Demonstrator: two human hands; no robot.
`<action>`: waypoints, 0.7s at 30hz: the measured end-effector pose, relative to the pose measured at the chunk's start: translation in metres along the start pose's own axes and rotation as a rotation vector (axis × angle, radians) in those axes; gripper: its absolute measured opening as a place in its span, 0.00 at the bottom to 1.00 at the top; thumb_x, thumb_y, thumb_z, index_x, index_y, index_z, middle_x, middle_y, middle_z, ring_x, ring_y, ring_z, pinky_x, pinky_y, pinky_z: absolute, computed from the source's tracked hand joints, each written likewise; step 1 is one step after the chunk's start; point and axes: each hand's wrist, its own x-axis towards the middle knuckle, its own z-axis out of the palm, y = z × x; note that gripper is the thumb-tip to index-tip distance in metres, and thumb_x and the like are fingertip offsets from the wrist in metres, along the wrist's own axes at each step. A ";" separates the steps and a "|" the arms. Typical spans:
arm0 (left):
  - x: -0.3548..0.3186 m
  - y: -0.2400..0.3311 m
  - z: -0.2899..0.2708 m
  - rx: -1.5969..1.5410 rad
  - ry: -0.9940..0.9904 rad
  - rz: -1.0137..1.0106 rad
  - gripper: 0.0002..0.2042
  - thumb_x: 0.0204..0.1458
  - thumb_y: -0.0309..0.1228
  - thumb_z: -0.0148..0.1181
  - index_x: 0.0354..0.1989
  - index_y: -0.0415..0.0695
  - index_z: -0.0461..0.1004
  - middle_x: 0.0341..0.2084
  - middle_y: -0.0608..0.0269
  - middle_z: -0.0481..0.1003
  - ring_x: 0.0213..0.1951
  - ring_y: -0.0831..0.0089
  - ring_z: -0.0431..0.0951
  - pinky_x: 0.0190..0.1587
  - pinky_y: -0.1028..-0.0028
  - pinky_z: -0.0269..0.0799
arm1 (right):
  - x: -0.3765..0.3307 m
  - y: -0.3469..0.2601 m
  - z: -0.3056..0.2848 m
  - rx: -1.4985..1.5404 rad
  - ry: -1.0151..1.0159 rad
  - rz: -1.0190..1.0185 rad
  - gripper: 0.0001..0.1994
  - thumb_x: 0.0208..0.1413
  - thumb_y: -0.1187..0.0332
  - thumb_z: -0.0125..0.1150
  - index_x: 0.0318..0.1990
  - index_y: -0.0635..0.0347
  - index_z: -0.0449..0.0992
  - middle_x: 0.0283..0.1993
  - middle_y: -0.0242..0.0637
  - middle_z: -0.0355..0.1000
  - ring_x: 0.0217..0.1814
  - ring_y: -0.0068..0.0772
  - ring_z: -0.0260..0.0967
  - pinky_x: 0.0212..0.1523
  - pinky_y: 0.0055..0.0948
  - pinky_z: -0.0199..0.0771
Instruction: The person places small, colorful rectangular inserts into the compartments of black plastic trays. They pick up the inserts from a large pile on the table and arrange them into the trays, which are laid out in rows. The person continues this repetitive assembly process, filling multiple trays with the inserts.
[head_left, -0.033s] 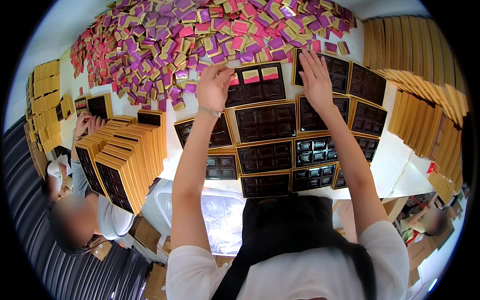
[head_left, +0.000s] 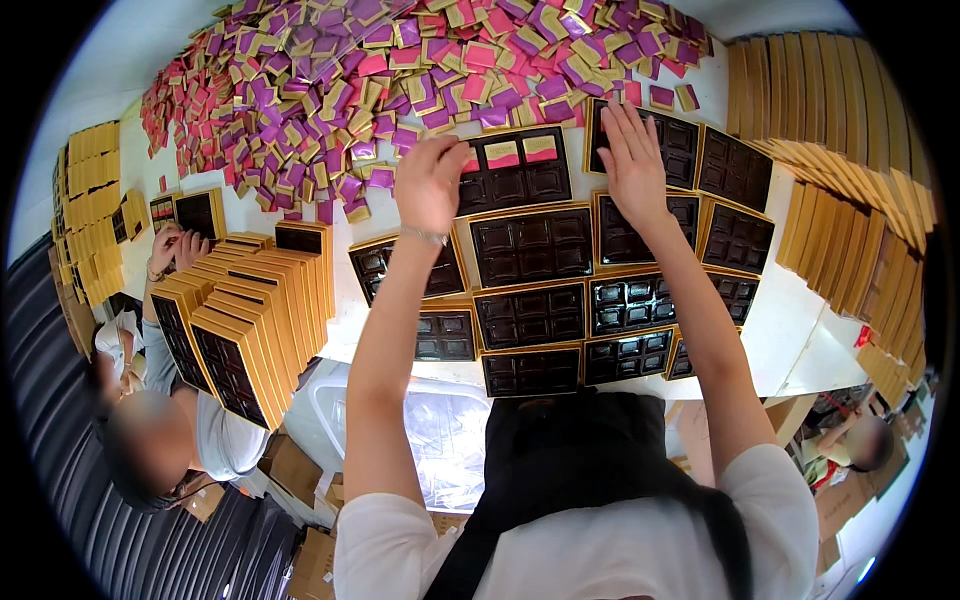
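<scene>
My left hand [head_left: 432, 188] bends over the left end of a dark six-compartment tray [head_left: 515, 185] with a gold border. Its fingers are pressed together, and the fingertips hide most of a pink piece in the upper left compartment. Two pink-and-gold wrapped pieces [head_left: 521, 151] sit in the other upper compartments; the lower ones hold nothing. My right hand [head_left: 632, 165] lies flat with fingers stretched over the neighbouring dark tray [head_left: 676, 145], holding nothing. Nearer to me, more trays of this kind [head_left: 530, 245] lie in rows, all with bare compartments where visible.
A wide heap of purple, pink and gold wrapped pieces [head_left: 420, 75] covers the far side. Stacked trays [head_left: 245, 340] stand at left, beside a co-worker's hands [head_left: 178, 248]. Gold-edged stacks [head_left: 830, 100] line the right. A clear plastic bin [head_left: 445, 450] sits below the table edge.
My left hand and wrist have shifted slightly to the right and toward me, still at the tray's left end. The right hand stays almost in place.
</scene>
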 end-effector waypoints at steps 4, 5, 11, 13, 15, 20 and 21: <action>-0.028 0.033 0.007 0.216 -0.129 0.040 0.33 0.52 0.48 0.58 0.63 0.40 0.61 0.62 0.54 0.64 0.63 0.57 0.63 0.63 0.46 0.50 | -0.018 0.003 -0.005 -0.108 -0.249 0.028 0.34 0.59 0.52 0.53 0.68 0.62 0.55 0.73 0.40 0.50 0.76 0.41 0.43 0.70 0.58 0.40; -0.030 0.035 0.007 0.264 -0.192 0.022 0.38 0.53 0.51 0.57 0.66 0.38 0.57 0.64 0.53 0.61 0.65 0.56 0.61 0.65 0.43 0.45 | -0.016 0.005 -0.004 -0.115 -0.262 0.007 0.38 0.59 0.46 0.49 0.70 0.62 0.52 0.74 0.40 0.47 0.77 0.39 0.40 0.70 0.61 0.38; -0.023 0.034 0.008 0.237 -0.055 -0.042 0.34 0.55 0.44 0.57 0.65 0.37 0.57 0.64 0.49 0.61 0.63 0.55 0.64 0.64 0.45 0.50 | -0.001 0.004 -0.003 -0.051 -0.016 0.006 0.24 0.57 0.61 0.58 0.59 0.63 0.67 0.64 0.40 0.65 0.66 0.41 0.61 0.66 0.51 0.54; 0.006 0.022 0.010 0.072 0.074 -0.111 0.28 0.53 0.38 0.60 0.61 0.38 0.63 0.59 0.50 0.67 0.57 0.54 0.69 0.60 0.50 0.58 | 0.040 -0.009 0.001 0.127 -0.009 -0.059 0.19 0.53 0.69 0.58 0.54 0.62 0.71 0.57 0.39 0.70 0.59 0.41 0.66 0.60 0.43 0.64; 0.052 0.011 0.015 0.025 0.185 -0.156 0.24 0.49 0.31 0.62 0.56 0.39 0.68 0.52 0.51 0.72 0.50 0.55 0.74 0.54 0.57 0.67 | 0.089 -0.028 0.026 0.247 0.005 -0.170 0.18 0.49 0.76 0.57 0.50 0.61 0.72 0.51 0.39 0.72 0.55 0.41 0.69 0.53 0.38 0.71; 0.122 -0.024 0.050 -0.153 0.187 -0.471 0.24 0.43 0.34 0.68 0.50 0.40 0.72 0.35 0.57 0.79 0.36 0.64 0.80 0.40 0.67 0.75 | 0.153 -0.051 0.088 0.324 -0.036 -0.158 0.24 0.42 0.77 0.65 0.51 0.61 0.72 0.49 0.40 0.72 0.54 0.43 0.68 0.49 0.37 0.74; 0.127 -0.027 0.053 -0.209 0.197 -0.504 0.24 0.42 0.34 0.69 0.49 0.40 0.73 0.34 0.57 0.78 0.35 0.65 0.80 0.40 0.67 0.75 | 0.157 -0.048 0.093 0.330 -0.052 -0.160 0.25 0.41 0.76 0.67 0.52 0.61 0.72 0.48 0.41 0.73 0.54 0.44 0.69 0.48 0.37 0.74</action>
